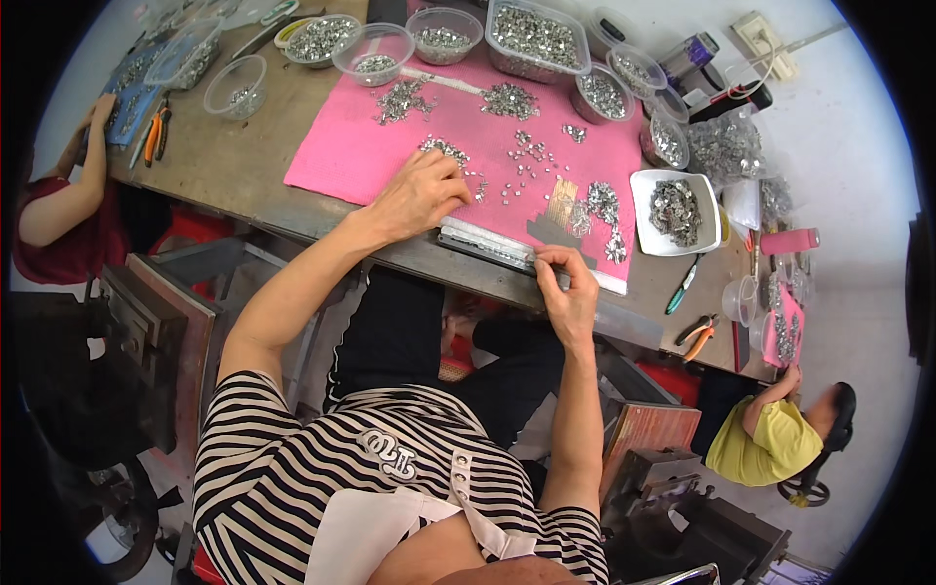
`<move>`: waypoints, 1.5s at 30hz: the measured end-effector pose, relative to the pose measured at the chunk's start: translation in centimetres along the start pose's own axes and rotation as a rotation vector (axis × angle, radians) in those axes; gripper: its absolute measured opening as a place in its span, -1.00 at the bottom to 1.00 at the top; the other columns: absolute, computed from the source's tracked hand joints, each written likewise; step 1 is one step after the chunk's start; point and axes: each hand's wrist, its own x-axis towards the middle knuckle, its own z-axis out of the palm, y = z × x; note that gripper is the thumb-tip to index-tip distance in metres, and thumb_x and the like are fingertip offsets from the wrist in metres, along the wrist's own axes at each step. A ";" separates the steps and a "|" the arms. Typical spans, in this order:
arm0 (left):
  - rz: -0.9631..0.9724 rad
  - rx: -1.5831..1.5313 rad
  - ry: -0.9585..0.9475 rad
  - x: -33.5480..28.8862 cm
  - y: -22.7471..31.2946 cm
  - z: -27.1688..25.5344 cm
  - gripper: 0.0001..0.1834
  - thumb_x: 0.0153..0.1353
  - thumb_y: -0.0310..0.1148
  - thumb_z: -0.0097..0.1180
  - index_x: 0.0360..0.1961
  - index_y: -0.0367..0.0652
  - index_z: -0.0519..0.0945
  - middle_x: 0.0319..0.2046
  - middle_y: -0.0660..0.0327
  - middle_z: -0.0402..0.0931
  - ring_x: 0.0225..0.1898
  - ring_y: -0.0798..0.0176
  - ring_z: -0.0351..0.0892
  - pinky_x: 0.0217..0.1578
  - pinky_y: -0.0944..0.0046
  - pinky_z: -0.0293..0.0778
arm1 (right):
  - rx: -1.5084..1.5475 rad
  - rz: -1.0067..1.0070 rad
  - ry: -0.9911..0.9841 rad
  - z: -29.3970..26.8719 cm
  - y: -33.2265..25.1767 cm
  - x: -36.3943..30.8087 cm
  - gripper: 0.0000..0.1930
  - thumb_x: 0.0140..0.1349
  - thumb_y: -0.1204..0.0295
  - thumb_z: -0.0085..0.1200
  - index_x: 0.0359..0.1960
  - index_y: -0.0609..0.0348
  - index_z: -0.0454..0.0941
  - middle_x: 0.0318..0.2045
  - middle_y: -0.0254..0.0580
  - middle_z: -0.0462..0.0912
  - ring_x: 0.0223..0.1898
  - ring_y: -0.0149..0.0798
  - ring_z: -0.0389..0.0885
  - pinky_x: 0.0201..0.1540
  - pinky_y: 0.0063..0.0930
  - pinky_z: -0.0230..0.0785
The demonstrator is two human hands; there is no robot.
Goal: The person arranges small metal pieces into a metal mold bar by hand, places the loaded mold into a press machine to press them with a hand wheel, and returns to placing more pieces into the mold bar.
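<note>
Near the table's front edge, a narrow metal bar (487, 245) lies along the edge of a pink cloth (341, 156). At its right end is my right hand (568, 288), thumb and fingers closed on the bar. My left hand (424, 195) is over the cloth, beyond the bar's left end, its fingers curled and pressed together. Whatever those fingers pinch is hidden. Just beyond them lies a small heap of shiny metal pieces (446, 148). More loose pieces (529, 148) are scattered to the right of that heap.
Clear plastic bowls (374, 68) and a tub (538, 44) of metal parts line the back. A white square dish (676, 210) stands at right, near green-handled pliers (682, 285) and orange-handled pliers (699, 339). Co-workers sit left (73, 214) and right (765, 439).
</note>
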 end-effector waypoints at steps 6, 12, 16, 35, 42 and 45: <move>-0.126 0.023 -0.019 -0.6 0.8 -0.4 -0.91 0.14 -0.34 0.28 -0.33 -0.06 0.72 -0.30 0.30 0.51 -0.13 0.21 0.46 0.01 0.13 0.24 | -0.042 -0.077 0.059 1.2 0.1 -0.7 -0.90 0.19 0.59 0.23 -0.29 0.27 0.58 -0.25 -0.13 0.69 -0.16 -0.15 0.66 -0.04 -0.34 0.45; -0.215 0.053 0.060 -0.8 1.2 0.8 -0.87 0.12 -0.28 0.33 -0.39 -0.07 0.71 -0.29 0.30 0.51 -0.10 0.20 0.45 0.05 0.06 0.22 | -0.188 -0.169 0.069 1.4 -0.1 -0.6 -0.88 0.14 0.60 0.24 -0.30 0.22 0.59 -0.28 -0.18 0.67 -0.19 -0.09 0.61 -0.01 -0.27 0.37; -0.199 0.235 0.110 -1.0 1.9 0.8 -0.86 0.09 -0.28 0.37 -0.38 -0.07 0.70 -0.28 0.29 0.51 -0.06 0.16 0.43 0.13 -0.05 0.19 | -0.389 -0.305 0.042 1.1 -0.4 -0.5 -0.84 0.12 0.62 0.23 -0.25 0.19 0.60 -0.27 -0.18 0.66 -0.20 -0.10 0.61 -0.04 -0.29 0.36; -0.186 0.179 0.039 -0.8 1.3 0.9 -0.91 0.14 -0.37 0.30 -0.33 -0.08 0.67 -0.32 0.24 0.53 -0.12 0.13 0.45 0.10 -0.03 0.21 | -0.543 -0.540 -0.168 7.2 0.0 8.7 -0.90 0.16 0.50 0.20 -0.28 0.09 0.69 -0.37 -0.16 0.51 -0.21 -0.08 0.52 -0.10 -0.19 0.28; -0.237 -0.306 0.039 -0.7 4.3 0.8 -0.91 0.21 -0.48 0.21 -0.27 -0.21 0.58 -0.40 0.17 0.54 -0.26 0.06 0.49 -0.15 0.11 0.39 | -0.499 -0.484 -0.139 5.4 0.4 7.7 -0.91 0.15 0.49 0.22 -0.33 0.17 0.58 -0.38 -0.12 0.55 -0.23 -0.05 0.55 -0.10 -0.15 0.27; -0.219 -0.356 0.028 -1.1 5.5 1.7 -0.92 0.23 -0.51 0.20 -0.26 -0.25 0.57 -0.35 0.14 0.55 -0.23 0.04 0.48 -0.13 0.11 0.40 | -0.515 -0.437 -0.120 3.4 0.1 6.6 -0.90 0.14 0.50 0.24 -0.33 0.18 0.59 -0.39 -0.12 0.56 -0.25 -0.05 0.55 -0.10 -0.16 0.28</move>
